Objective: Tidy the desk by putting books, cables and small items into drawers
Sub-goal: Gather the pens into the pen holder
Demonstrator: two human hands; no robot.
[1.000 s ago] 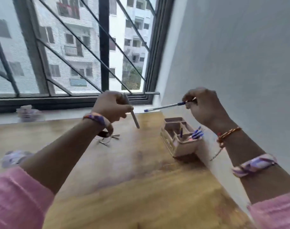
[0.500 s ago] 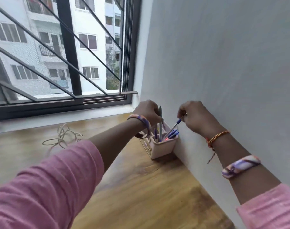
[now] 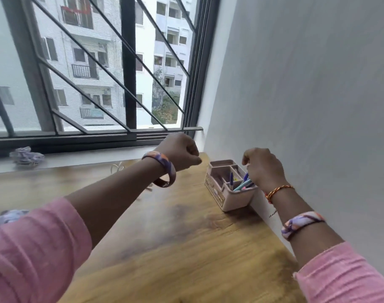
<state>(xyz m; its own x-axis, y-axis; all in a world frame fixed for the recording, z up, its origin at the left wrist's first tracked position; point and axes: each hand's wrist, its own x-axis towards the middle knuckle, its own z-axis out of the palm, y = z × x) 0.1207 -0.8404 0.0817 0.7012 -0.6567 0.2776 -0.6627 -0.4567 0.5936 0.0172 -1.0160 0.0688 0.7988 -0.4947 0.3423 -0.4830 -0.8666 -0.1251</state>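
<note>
A beige desk organiser stands on the wooden desk against the right wall, with several blue and teal pens leaning in its front compartment. My right hand is over the organiser, its fingers curled down round the pens' upper ends. My left hand hovers to the left of the organiser and above the desk, closed in a fist with nothing in it. A white cable lies near the window, partly hidden behind my left forearm.
A crumpled purple-and-white item lies on the window sill at the left. Another purple-and-white thing sits at the desk's left edge. The grey wall bounds the desk on the right, and the barred window closes off the back.
My left hand has let go of its pen into the organiser and pulled back to the left as a fist. My right hand has lowered its pen into the front compartment.
</note>
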